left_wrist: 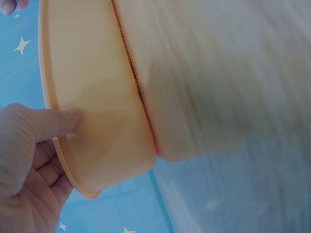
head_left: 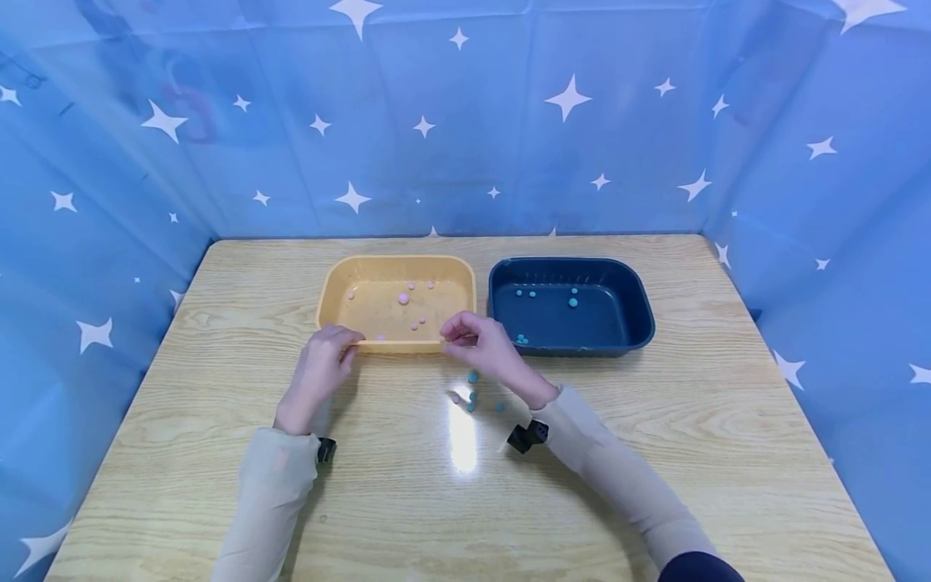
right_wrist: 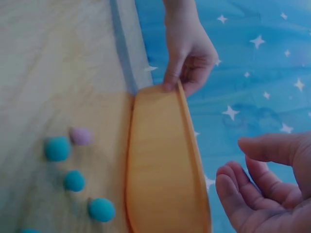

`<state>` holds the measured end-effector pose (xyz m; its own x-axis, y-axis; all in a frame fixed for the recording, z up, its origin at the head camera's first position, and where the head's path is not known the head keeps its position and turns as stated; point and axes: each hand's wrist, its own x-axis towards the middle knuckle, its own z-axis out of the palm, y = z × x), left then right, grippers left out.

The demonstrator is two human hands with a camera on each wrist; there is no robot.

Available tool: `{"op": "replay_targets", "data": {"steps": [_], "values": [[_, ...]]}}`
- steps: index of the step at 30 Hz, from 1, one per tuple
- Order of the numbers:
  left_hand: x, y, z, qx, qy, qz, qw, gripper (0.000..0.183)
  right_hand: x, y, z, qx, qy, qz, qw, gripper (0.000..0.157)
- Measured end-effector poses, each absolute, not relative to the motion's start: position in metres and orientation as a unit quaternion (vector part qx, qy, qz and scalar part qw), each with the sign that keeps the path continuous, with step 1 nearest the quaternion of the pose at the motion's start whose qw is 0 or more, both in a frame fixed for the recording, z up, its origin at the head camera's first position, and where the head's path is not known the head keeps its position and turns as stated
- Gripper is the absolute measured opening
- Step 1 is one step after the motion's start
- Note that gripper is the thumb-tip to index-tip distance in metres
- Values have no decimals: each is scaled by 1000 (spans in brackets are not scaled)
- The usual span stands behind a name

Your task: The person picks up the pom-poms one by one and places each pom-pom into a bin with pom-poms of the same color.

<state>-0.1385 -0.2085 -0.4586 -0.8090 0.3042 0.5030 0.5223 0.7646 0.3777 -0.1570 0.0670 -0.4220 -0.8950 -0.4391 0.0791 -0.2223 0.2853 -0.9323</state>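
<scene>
My left hand [head_left: 320, 368] pinches the front rim of an orange-yellow plastic tray [head_left: 396, 347] near its left corner. In the left wrist view the thumb lies on the tray's outer wall [left_wrist: 99, 73], fingers behind the rim. Over the tray's front right corner is my right hand [head_left: 483, 343]. The right wrist view shows this hand [right_wrist: 272, 184] beside the tray, thumb and fingers apart with nothing between them. Several small pink balls [head_left: 403, 299] lie inside the tray. Loose on the table in front are several teal balls [right_wrist: 57, 148] and a pink one [right_wrist: 80, 136].
A dark blue tray [head_left: 611, 323] stands just right of the orange-yellow one, with several teal balls [head_left: 573, 303] in it. Both are on a wood-grain table [head_left: 407, 501]. A blue curtain [head_left: 465, 145] with white stars surrounds the back and sides.
</scene>
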Motion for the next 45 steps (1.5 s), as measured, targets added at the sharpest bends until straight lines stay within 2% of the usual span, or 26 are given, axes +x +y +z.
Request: {"op": "replay_targets", "data": {"steps": [10,17,23,45], "values": [[-140,-209,-458,-224,-917,-257,208,14,-140,74,-437,-216,790,-563,114,18],[-139,-208,-457,-221,-918,-257,205,15,-125,73,-432,-229,792,-547,144,18],[-139,-208,-456,-222,-918,-256,206,15,-128,73,-459,-252,797,-530,143,22],[-139,-208,-460,-215,-921,-252,205,16,-127,71,-470,-293,802,-487,187,34]]}}
